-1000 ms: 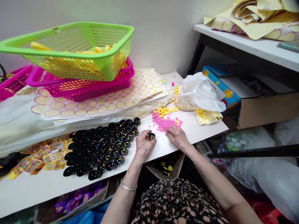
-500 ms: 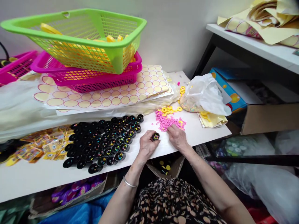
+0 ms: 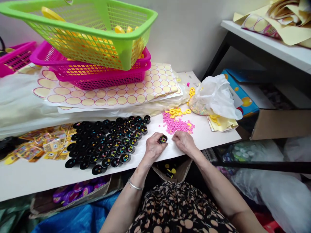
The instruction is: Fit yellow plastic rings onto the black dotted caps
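A small round black cup (image 3: pixel 163 139) with coloured bits inside is in the grip of my left hand (image 3: pixel 155 147), its opening facing up. Beside it, my right hand (image 3: pixel 184 142) has its fingers pinched together near the front edge of a pile of small pink beads (image 3: pixel 178 125). What sits between those fingertips, perhaps a pink bead, is too small to make out. Left of my hands, several rows of similar black cups (image 3: pixel 111 144) stand on the white table (image 3: pixel 138 159), many with coloured bits inside.
Yellow rings (image 3: pixel 175 112) lie behind the beads, near a white plastic bag (image 3: pixel 215 95). A green basket (image 3: pixel 136 35) is stacked on a pink basket (image 3: pixel 102 79), over sticker sheets (image 3: pixel 131 99). Small printed cards (image 3: pixel 48 145) lie left. An open box (image 3: pixel 178 171) is below the table edge.
My right hand has drawn back slightly from the pink beads towards the cup, fingers pinched. My left hand still holds the cup in nearly the same place. The view has shifted a little.
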The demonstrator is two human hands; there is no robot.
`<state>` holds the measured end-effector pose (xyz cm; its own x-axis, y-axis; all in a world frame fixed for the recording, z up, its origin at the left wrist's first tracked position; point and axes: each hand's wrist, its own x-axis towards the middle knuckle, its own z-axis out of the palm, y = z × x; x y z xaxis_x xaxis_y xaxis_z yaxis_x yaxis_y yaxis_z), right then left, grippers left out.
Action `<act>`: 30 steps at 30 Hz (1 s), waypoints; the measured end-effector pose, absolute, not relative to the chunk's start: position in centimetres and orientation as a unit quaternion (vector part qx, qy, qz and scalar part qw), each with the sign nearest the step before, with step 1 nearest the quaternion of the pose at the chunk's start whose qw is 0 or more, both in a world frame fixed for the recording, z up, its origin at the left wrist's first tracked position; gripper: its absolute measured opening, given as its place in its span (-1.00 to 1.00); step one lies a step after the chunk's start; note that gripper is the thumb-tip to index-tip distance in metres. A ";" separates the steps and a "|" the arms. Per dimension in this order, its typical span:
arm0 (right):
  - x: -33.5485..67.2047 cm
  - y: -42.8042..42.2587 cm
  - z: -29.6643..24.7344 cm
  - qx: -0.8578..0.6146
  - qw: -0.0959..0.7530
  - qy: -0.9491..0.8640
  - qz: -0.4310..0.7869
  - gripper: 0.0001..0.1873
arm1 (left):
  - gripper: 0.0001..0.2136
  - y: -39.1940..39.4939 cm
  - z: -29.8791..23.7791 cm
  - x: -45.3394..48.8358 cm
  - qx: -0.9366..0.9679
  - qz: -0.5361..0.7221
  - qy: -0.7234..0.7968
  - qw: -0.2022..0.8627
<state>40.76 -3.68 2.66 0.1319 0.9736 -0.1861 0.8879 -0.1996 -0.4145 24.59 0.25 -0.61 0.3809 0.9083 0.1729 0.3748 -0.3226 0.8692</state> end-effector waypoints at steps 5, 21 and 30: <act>41.4 -3.6 2.1 -0.719 0.181 -0.629 0.232 -0.84 | -0.78 0.2 -0.5 24.5 0.736 0.354 0.428 0.388; 38.5 -3.4 3.3 -0.603 0.230 -0.750 0.141 -0.77 | -0.83 -0.1 -0.5 24.6 0.746 0.355 0.422 0.374; 37.7 -3.2 4.1 -0.611 0.120 -0.778 0.084 -0.76 | -0.84 -0.1 -0.5 24.5 0.749 0.362 0.415 0.369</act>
